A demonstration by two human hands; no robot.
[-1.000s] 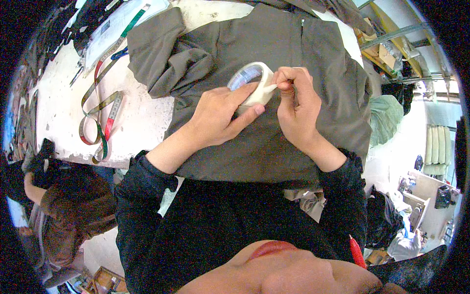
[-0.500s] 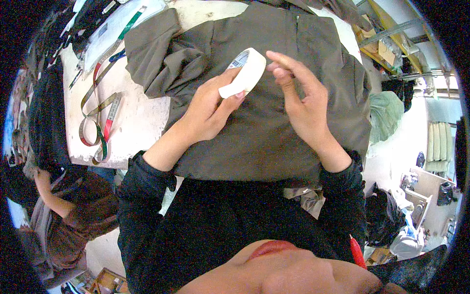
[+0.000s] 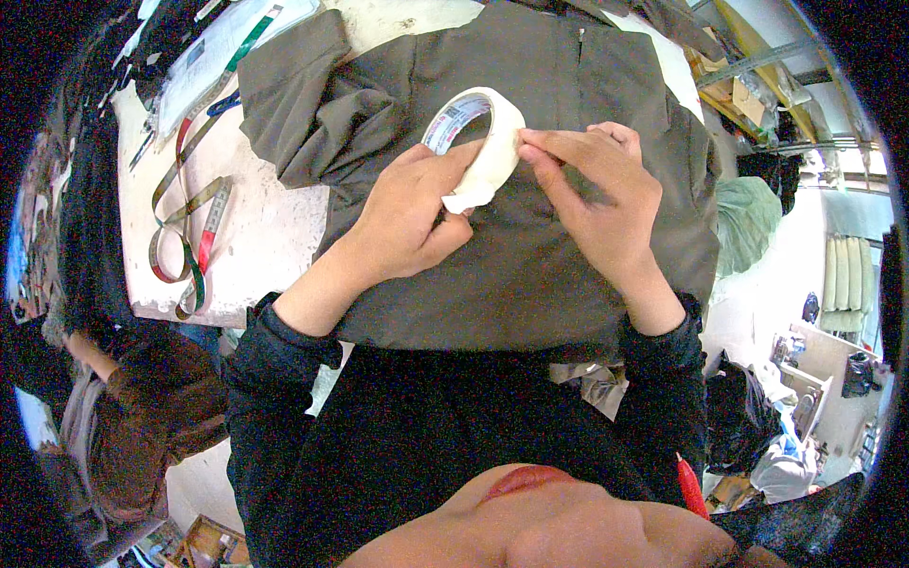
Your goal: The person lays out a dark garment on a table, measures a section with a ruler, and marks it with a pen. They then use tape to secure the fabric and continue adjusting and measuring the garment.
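Note:
A roll of cream masking tape stands tilted in my left hand. The fingers go into its ring and the thumb lies below it, by a short loose flap of tape at the lower edge. My right hand has its thumb and forefinger pinched together, the tips touching the roll's outer right face. Whether tape is caught between those tips is too small to tell; the other fingers curl back. Beneath both hands a dark grey-brown garment lies spread over the table, its sleeve bunched at the left.
A coiled tape measure lies on the pale table left of the garment. Papers and a blue-handled tool are at the far left. Another person's arm and brown cloth show at the left edge. A green bag stands at the right.
My right hand has come to touch the roll, its thumb and forefinger now pinched. The roll has turned in my left hand, showing more of its ring. The other person's arm has shifted.

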